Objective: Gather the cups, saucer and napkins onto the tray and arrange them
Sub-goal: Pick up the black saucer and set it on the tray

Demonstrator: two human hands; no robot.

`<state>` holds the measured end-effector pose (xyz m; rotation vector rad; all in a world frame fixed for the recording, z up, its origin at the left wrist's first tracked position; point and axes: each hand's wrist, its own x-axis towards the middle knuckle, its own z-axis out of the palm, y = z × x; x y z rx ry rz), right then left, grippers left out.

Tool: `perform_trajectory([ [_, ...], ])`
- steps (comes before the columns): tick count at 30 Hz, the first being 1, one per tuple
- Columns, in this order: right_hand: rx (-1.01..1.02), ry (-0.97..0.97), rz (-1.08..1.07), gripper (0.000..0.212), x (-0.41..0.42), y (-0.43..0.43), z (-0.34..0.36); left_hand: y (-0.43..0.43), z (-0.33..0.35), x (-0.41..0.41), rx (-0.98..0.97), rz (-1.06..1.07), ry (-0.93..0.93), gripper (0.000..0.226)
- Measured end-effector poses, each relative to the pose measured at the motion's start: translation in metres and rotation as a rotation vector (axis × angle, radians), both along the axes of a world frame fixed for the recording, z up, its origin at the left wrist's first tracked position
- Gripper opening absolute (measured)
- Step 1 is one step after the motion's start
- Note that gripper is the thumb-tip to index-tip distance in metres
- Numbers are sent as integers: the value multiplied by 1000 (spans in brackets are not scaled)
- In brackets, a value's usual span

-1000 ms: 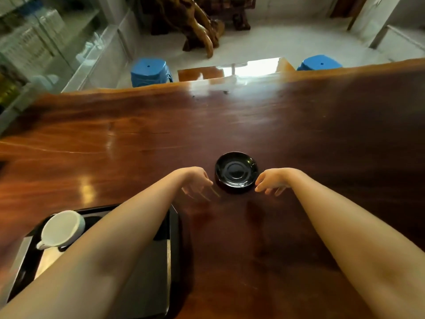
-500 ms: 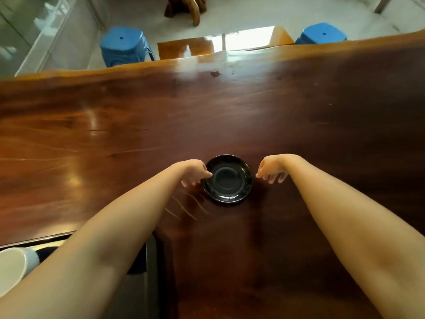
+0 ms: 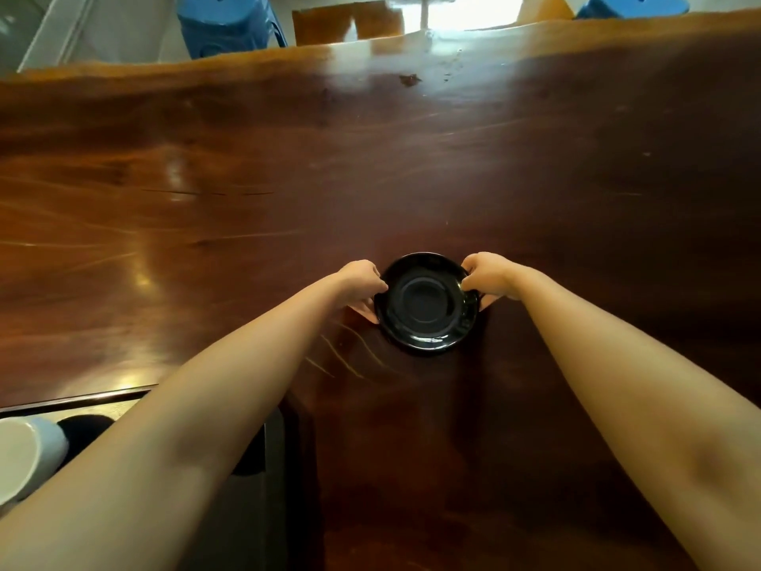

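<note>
A glossy black saucer (image 3: 426, 302) is in the middle of the dark wooden table, slightly tilted toward me. My left hand (image 3: 362, 284) pinches its left rim and my right hand (image 3: 488, 278) pinches its right rim, thumbs on top and fingers underneath. At the lower left lies the black tray (image 3: 74, 399), mostly hidden by my left forearm. A white cup (image 3: 24, 455) rests on the tray at the frame's left edge. No napkins show in this view.
The wooden table (image 3: 370, 179) stretches wide ahead and to both sides, with its wavy far edge at the top. Two blue stools (image 3: 226, 22) stand on the floor beyond that edge.
Both hands closed in from beside the saucer and took hold of its rim on either side. The camera tilted down and forward, pushing the tray and cup to the frame's left corner.
</note>
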<state>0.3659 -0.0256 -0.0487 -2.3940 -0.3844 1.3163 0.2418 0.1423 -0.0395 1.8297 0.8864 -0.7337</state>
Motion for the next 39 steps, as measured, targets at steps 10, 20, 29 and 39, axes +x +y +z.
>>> perform_trajectory([
  [10, 45, -11, -31, 18, -9, -13, 33, -13, 24, -11, -39, -6, -66, 17],
  [20, 138, -157, 5, 18, -32, -23, 115, -18, 108, -38, 26, -31, -209, 24],
  [29, 252, -366, 163, 23, -88, -16, 198, -12, 187, -118, 199, 39, -383, 44],
  [39, 383, -383, 393, 22, -178, 27, 231, 14, 211, -241, 185, 237, -458, 47],
])
